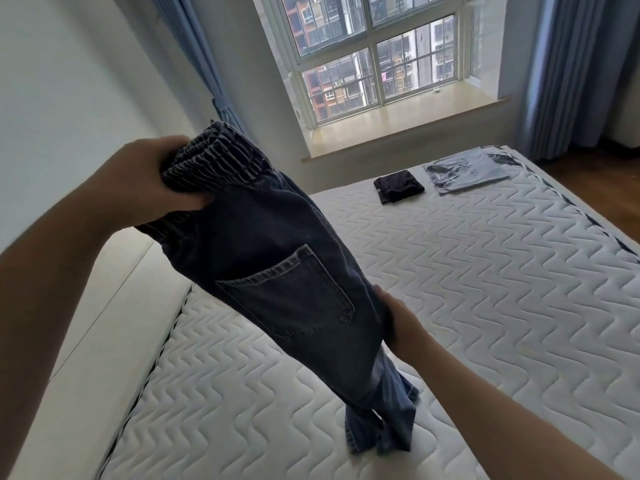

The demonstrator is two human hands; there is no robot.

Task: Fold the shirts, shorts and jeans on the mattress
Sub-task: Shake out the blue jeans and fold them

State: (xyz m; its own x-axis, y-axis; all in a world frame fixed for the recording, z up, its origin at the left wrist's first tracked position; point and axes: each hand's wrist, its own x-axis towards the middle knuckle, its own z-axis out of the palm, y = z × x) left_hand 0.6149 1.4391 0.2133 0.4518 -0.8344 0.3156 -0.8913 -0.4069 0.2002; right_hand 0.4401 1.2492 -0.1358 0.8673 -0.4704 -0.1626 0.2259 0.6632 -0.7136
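Dark blue jeans (277, 271) hang lengthwise in the air over the white quilted mattress (485, 289), back pocket facing me, leg ends bunched on the mattress near its front. My left hand (152, 181) grips the gathered elastic waistband up high at the left. My right hand (401, 323) grips the jeans' right edge lower down, below the pocket. Far back on the mattress lie a folded black garment (398, 186) and, to its right, a folded grey shirt (465, 171).
A cream headboard or bed frame (104, 323) runs along the mattress's left side. A large window with a wide sill (398, 116) stands behind the bed, blue curtains (568, 74) at both sides. Wooden floor (595, 181) shows at the right.
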